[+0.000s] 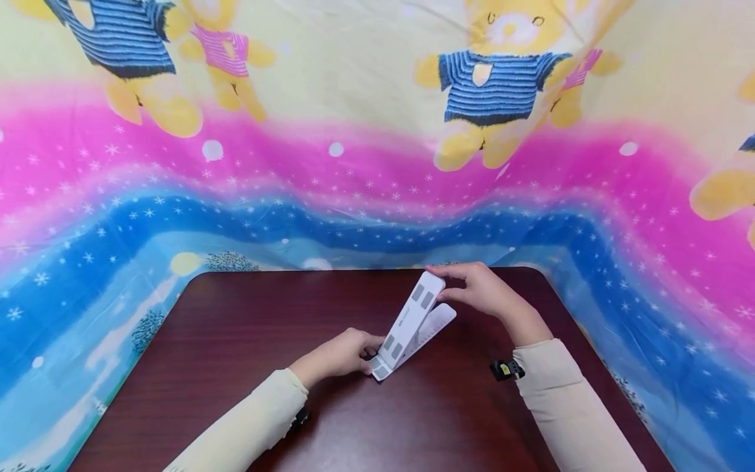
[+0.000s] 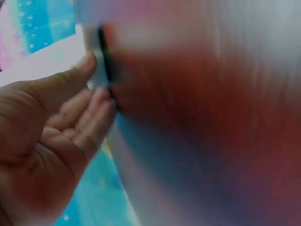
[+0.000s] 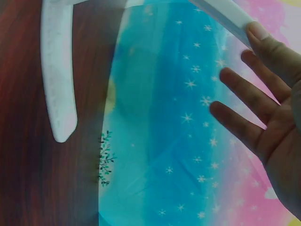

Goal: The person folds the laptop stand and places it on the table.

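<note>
A white folding laptop stand (image 1: pixel 406 321) with grey pads is tilted up above the table, its two arms spread apart in a narrow V. My left hand (image 1: pixel 342 354) pinches the low, joined end between thumb and fingers; the left wrist view shows the thumb (image 2: pixel 70 77) on that white end. At the raised end of the upper arm, my right hand (image 1: pixel 480 288) pinches the tip with thumb and forefinger. Its other fingers (image 3: pixel 244 92) are spread free in the right wrist view. The lower arm (image 3: pixel 59 80) slants away from the right hand, apart from it.
The dark red-brown wooden table (image 1: pixel 265 308) has rounded far corners. A printed cloth (image 1: pixel 354 164) with bears and snowflakes hangs behind and at both sides of it. A black strap device (image 1: pixel 506 370) sits at the right wrist.
</note>
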`<state>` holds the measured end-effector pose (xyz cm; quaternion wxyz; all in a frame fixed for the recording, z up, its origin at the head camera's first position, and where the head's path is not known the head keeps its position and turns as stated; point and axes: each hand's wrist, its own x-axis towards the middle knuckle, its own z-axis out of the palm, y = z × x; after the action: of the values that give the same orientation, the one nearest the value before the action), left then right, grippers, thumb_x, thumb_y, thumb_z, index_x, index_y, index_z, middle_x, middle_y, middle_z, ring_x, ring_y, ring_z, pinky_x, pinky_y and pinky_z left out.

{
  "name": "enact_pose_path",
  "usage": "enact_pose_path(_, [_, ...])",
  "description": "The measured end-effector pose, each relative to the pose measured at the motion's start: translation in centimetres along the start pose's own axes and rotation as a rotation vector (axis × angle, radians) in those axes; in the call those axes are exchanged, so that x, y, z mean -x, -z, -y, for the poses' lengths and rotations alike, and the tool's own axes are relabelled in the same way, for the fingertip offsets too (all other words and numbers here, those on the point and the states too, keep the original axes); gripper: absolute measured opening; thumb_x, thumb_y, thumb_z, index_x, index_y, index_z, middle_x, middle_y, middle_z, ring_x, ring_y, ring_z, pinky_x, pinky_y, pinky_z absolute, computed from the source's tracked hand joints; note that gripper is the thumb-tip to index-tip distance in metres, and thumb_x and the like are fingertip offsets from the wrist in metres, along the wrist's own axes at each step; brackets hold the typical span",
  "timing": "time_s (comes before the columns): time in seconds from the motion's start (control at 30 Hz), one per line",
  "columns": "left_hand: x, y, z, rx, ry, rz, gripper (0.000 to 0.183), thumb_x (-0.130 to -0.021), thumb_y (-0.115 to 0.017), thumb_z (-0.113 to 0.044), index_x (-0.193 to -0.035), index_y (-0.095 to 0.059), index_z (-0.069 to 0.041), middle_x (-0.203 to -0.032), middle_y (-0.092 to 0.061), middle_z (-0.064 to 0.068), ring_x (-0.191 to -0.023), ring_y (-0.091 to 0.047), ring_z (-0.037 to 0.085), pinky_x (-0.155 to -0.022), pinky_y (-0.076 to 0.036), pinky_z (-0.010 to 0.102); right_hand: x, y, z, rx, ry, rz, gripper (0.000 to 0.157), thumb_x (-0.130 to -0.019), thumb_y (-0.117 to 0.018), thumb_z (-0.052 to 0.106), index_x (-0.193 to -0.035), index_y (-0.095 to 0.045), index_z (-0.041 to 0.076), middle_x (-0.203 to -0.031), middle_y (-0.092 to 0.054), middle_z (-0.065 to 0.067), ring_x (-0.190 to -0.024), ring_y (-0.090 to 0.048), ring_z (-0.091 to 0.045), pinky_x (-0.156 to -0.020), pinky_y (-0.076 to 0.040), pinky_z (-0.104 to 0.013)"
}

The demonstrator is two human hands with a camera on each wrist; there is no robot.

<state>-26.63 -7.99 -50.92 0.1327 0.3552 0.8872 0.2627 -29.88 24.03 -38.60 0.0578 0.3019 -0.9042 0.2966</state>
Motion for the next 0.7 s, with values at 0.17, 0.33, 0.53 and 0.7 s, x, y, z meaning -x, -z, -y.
enact_pose_path(0.17, [1.0, -1.2, -0.6, 0.049, 0.014, -0.094, 0.079, -0.071, -0.093, -0.015, -0.143, -0.06, -0.008, -0.113, -0.076, 0.003, -0.104, -0.069, 0.012, -0.091, -0.054, 0.025, -0.5, 0.0, 0.2, -0.065, -0.013, 0.049, 0.06, -0.087, -0.084, 0.02, -0.142, -0.063, 0.029, -0.127, -0.071, 0.001, -0.108, -0.067, -0.016, -0.094, -0.056, -0.045])
enact_pose_path(0.33, [0.8, -2.0, -1.0, 0.003, 0.019, -0.18, 0.079, -0.067, -0.097, -0.025, -0.137, -0.065, -0.007, -0.111, -0.076, 0.003, -0.101, -0.069, 0.011, -0.089, -0.053, 0.023, -0.4, -0.1, -0.1, -0.074, -0.047, 0.035, 0.06, -0.086, -0.084, 0.021, -0.142, -0.064, 0.028, -0.128, -0.071, 0.0, -0.11, -0.066, -0.017, -0.094, -0.056, -0.046])
enact_pose_path(0.53, [0.3, -1.7, -0.8, -0.058, 0.017, -0.16, 0.078, -0.069, -0.095, -0.025, -0.136, -0.064, -0.001, -0.113, -0.075, 0.006, -0.102, -0.067, 0.012, -0.09, -0.054, 0.024, 0.2, -0.4, -0.2, -0.103, -0.089, 0.002, 0.059, -0.085, -0.085, 0.023, -0.14, -0.065, 0.031, -0.132, -0.069, -0.003, -0.116, -0.065, -0.025, -0.089, -0.059, -0.043])
enact_pose_path(0.7, [0.1, -1.2, -0.7, -0.076, -0.008, -0.11, 0.076, -0.071, -0.092, -0.021, -0.138, -0.062, -0.002, -0.114, -0.073, 0.004, -0.102, -0.065, 0.009, -0.089, -0.053, 0.022, 1.0, -0.5, -0.2, -0.132, -0.144, -0.019, 0.058, -0.083, -0.087, 0.028, -0.137, -0.068, 0.029, -0.129, -0.071, -0.003, -0.112, -0.066, -0.026, -0.084, -0.06, -0.038])
